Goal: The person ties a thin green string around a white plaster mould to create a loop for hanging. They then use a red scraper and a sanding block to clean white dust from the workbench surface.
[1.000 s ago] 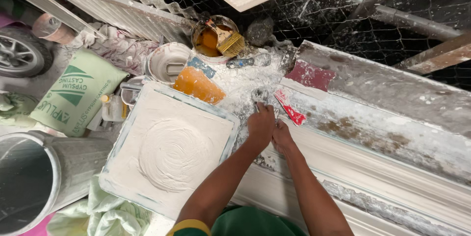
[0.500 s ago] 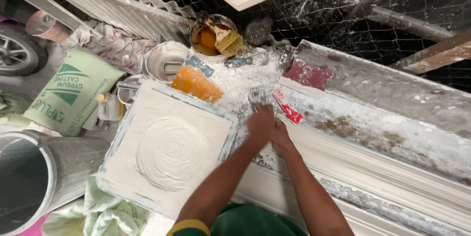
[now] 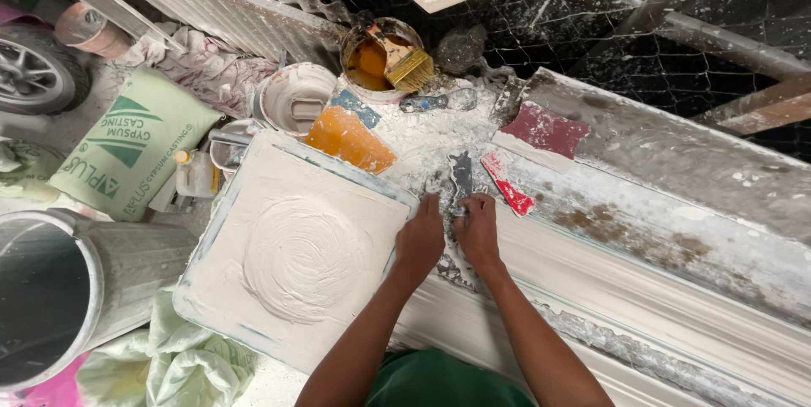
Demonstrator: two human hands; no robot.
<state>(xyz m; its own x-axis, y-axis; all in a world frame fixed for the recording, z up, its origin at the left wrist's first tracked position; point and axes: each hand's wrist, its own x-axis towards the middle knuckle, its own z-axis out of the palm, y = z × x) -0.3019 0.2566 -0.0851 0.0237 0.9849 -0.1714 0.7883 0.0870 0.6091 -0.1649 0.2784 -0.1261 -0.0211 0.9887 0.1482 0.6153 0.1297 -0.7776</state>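
My left hand (image 3: 420,238) and my right hand (image 3: 477,229) rest side by side on the end of a long white plaster moulding (image 3: 642,305). Between the fingertips lies a dark metal scraper (image 3: 461,177) caked in plaster; my right hand seems to grip its lower end, though the hold is partly hidden. My left hand presses on the plaster next to the edge of a square tray (image 3: 221,229) filled with white plaster, swirled in the middle. A red scraper (image 3: 509,190) lies just right of the dark one.
An orange bucket with a brush (image 3: 384,56), a white bowl (image 3: 291,98), an orange sponge (image 3: 351,141) and a dark red card (image 3: 545,128) sit beyond the hands. A green plaster sack (image 3: 127,145), a grey bin (image 3: 76,280) and a tyre (image 3: 34,77) stand at left.
Both hands have stayed together at the moulding's end, shifting only slightly. The tray and tools have not moved.
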